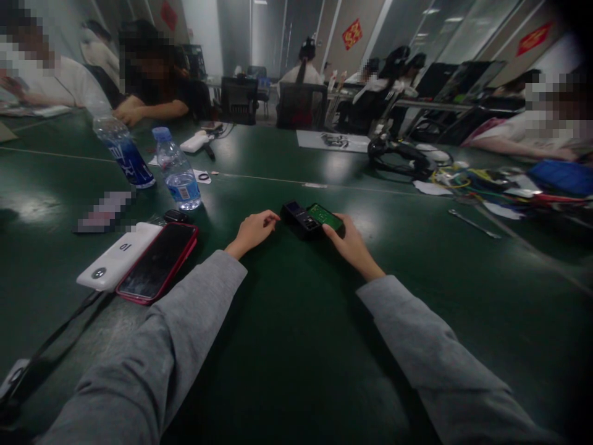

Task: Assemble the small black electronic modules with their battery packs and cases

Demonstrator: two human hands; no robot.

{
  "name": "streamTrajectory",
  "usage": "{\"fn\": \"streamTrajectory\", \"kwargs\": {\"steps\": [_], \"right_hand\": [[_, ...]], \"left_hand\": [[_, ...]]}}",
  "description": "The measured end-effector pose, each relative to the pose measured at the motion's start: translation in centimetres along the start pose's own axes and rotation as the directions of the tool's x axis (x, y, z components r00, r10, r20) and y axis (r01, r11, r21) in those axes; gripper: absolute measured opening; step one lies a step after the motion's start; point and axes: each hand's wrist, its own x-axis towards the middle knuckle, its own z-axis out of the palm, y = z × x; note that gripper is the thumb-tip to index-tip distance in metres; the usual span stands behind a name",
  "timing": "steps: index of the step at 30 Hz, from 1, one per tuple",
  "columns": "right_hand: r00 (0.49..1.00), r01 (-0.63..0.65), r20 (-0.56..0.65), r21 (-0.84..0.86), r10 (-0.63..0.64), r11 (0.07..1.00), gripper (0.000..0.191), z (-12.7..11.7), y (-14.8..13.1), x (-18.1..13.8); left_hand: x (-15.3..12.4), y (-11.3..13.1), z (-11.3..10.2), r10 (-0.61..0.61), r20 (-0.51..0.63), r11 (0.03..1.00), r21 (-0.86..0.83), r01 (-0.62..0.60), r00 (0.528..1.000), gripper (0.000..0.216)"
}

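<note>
Gray sleeves (185,327) nearest, both forearms reaching in over the dark green table (287,334). Right hand (353,246) pinches a green board (328,216) by its near edge, thumb in front, fingers mostly hidden behind. Left hand (256,233) has its fingers bent and loosely together, tips just beside the black box (302,221); can't tell if they touch it or grip anything small. Box sits on the table between the hands, board right up against its right side; can't tell if the two are joined.

Handling, my take: brace the box with the left hand so it doesn't skate on the smooth top. Keep wrists low. Hold the board by its edges, thumb off the parts on its face. Move it slowly and level; if a lead links the two, a tug could tear it.

Materials: table top hard and flat, dull sheen, thin seam across. Sleeves soft cloth, creased at the elbow. Two clear plastic bottles off to the left: a tall one (124,154) with a blue label, a shorter one (180,176) with a blue cap. Phone (157,262): glossy black slab, red case. White case (119,256) beside it: smooth, round-cornered. Wrench (473,224) far right: slim, gray metal. Box: dark, blocky. Board: thin, flat, pale specks.
</note>
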Motion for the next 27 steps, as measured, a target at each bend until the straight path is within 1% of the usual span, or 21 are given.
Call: {"fn": "streamTrajectory", "kwargs": {"steps": [8, 14, 17, 20, 22, 24, 27], "right_hand": [[1.0, 0.02, -0.018, 0.009, -0.02, 1.0, 0.062, -0.1, -0.32, -0.07], [0.998, 0.043, -0.049, -0.01, -0.043, 0.999, 0.053, -0.08, -0.23, -0.08], [0.991, 0.093, -0.087, -0.051, -0.097, 0.994, 0.047, -0.06, -0.03, -0.06], [0.974, 0.167, -0.131, -0.15, -0.187, 0.974, 0.042, -0.03, 0.05, -0.12], [0.962, 0.216, -0.114, -0.245, -0.249, 0.945, 0.038, 0.04, -0.04, -0.21], [0.953, 0.268, -0.053, -0.315, -0.299, 0.911, 0.035, 0.16, -0.21, -0.33], [0.941, 0.32, 0.011, -0.345, -0.337, 0.882, 0.038, 0.28, -0.6, -0.48]], "left_hand": [[-0.12, 0.19, -0.08, 0.005, -0.006, 1.0, 0.003, -0.005, 1.0, 0.023], [-0.07, 0.19, -0.05, 0.011, -0.014, 1.0, 0.017, -0.011, 1.0, 0.023], [-0.04, 0.22, -0.06, 0.013, -0.019, 1.0, 0.016, -0.012, 1.0, 0.023], [-0.02, 0.25, -0.06, 0.006, -0.018, 1.0, 0.017, -0.006, 1.0, 0.022], [-0.01, 0.23, -0.04, 0.004, -0.017, 1.0, 0.017, -0.004, 1.0, 0.023], [0.01, 0.16, 0.0, 0.009, -0.016, 1.0, 0.015, -0.009, 1.0, 0.023], [0.01, 0.05, 0.04, 0.015, -0.014, 1.0, 0.012, -0.015, 1.0, 0.023]]}}
